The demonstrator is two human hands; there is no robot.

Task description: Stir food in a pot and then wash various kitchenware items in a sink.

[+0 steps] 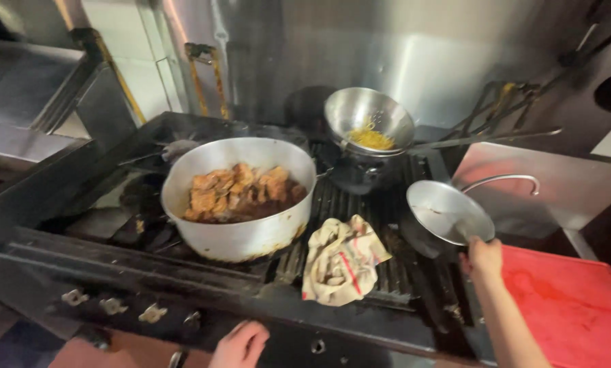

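— Where was the right hand [483, 259] when you looked over?

— Out at about four o'clock on the stove, fingers closed around the near edge of a round metal lid [450, 212]. The lid was tipped up, its underside facing back toward the person, over a dark pot [420, 238] I could barely make out beneath it. A curved metal handle [501, 181] arched just past the lid, at its two o'clock.

— And the left hand [240, 345]?

— Low at six o'clock, against the front of the stove [182, 289], near the row of knobs [113, 306]. It was curled, but I couldn't tell whether it gripped anything or only rested there.

— What sat between them?

— A crumpled cloth [341, 259], cream with a red stripe, lay on the grate at nine o'clock from the right hand. Beyond it, toward ten o'clock, stood a big pale pot [240, 235] with browned chunks of meat [240, 191] in dark sauce. The cloth lay just beside that pot's wall.

— Anything further back?

— At twelve o'clock a shiny metal strainer bowl [369, 117] was perched on a dark pot, tilted, with a little heap of yellow shreds [371, 138] inside. To the far right, at three to four o'clock, lay a red cutting board [571, 303], right beside the forearm.
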